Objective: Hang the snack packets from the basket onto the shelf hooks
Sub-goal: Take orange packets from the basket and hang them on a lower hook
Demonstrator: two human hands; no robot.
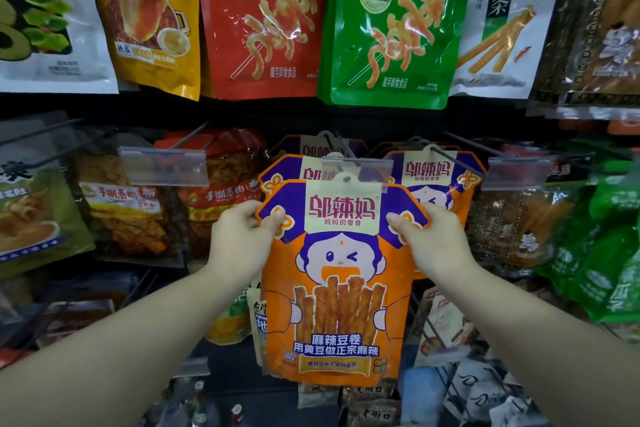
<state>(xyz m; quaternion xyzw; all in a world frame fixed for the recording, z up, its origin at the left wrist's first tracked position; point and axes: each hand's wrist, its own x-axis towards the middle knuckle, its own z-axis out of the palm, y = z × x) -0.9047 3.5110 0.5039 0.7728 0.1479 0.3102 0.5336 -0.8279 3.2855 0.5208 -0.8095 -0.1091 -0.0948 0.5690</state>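
Note:
An orange and purple snack packet (pixel 337 288) with a cartoon face is held upright in front of the middle shelf row. My left hand (pixel 239 239) pinches its upper left corner and my right hand (pixel 431 239) pinches its upper right corner. Its hang hole sits just below the clear price tag holder (pixel 356 170) at the tip of a black hook (pixel 341 146). Matching packets (pixel 440 177) hang behind it on this hook and on the one to its right. The basket is out of view.
Red (pixel 263 17) and green (pixel 394 21) packets hang in the row above. Brown snack packets (pixel 138 211) hang to the left, green ones (pixel 609 253) at far right. More hooks and packets fill the lower row (pixel 446 326).

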